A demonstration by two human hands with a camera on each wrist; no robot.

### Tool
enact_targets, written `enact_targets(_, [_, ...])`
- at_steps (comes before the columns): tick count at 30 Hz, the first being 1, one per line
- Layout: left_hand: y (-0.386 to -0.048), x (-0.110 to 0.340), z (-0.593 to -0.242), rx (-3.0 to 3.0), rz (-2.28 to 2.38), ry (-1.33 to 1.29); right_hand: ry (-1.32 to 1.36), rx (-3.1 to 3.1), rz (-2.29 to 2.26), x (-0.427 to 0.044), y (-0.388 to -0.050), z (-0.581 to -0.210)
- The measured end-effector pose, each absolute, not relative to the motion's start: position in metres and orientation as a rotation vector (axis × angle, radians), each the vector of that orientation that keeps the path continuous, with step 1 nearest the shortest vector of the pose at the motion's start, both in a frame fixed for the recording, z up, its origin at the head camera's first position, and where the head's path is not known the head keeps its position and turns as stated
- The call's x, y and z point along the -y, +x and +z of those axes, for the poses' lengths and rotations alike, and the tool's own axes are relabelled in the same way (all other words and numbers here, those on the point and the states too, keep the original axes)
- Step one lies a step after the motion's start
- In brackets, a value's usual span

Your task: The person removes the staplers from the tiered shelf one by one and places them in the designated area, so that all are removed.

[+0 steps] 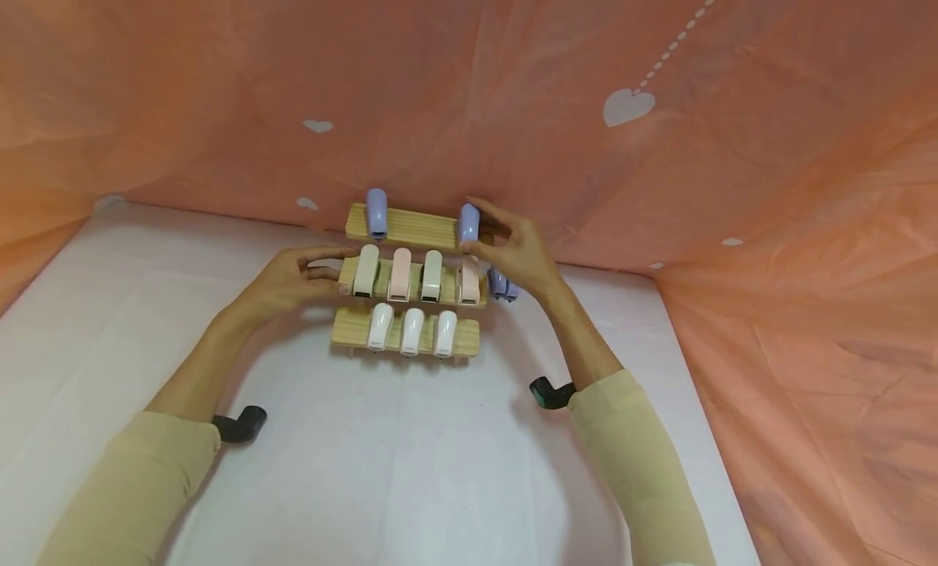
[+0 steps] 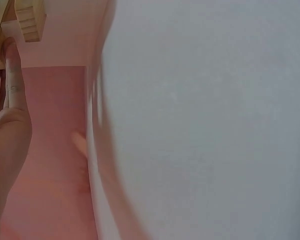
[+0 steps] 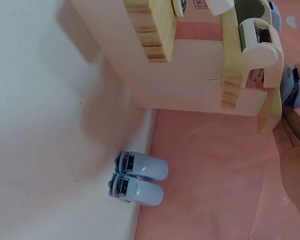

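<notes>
A tiered wooden rack point(image 1: 405, 348) holds small staplers on its three planks. My right hand point(image 1: 522, 252) pinches a blue-violet stapler point(image 1: 469, 225) at the right end of the top plank, thumb in front and fingers behind. In the right wrist view this stapler point(image 3: 293, 87) is partly cut off by the frame edge. At the left end of the middle plank point(image 1: 348, 274), my left hand point(image 1: 282, 283) grips the wood with its fingertips. Another blue-violet stapler point(image 1: 377, 213) stands on the top plank's left side.
Green and pink staplers point(image 1: 400, 274) line the middle plank; white staplers point(image 1: 413, 331) fill the lowest. Two blue staplers point(image 3: 142, 180) lie side by side on the white surface point(image 1: 440, 468), right of the rack. A pink-orange cloth point(image 1: 469, 85) with hearts hangs behind.
</notes>
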State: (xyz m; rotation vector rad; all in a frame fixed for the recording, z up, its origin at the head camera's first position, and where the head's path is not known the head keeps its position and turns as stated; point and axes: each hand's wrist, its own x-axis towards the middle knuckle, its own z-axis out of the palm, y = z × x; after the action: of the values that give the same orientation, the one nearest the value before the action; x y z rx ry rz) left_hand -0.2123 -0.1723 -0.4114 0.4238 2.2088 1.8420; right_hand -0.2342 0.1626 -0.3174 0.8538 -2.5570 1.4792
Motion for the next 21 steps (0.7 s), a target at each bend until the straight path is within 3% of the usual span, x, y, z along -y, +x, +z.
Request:
enact_targets(10, [-0.211,0.180,-0.413,-2.217,1.832,0.471,0.843,2.487,1.499,-0.170,-0.232,-0.319])
enact_targets(21, [-0.212,0.173,-0.414,-2.184,1.903,0.412,0.839,2.437,1.455,-0.198,-0.259,-0.350])
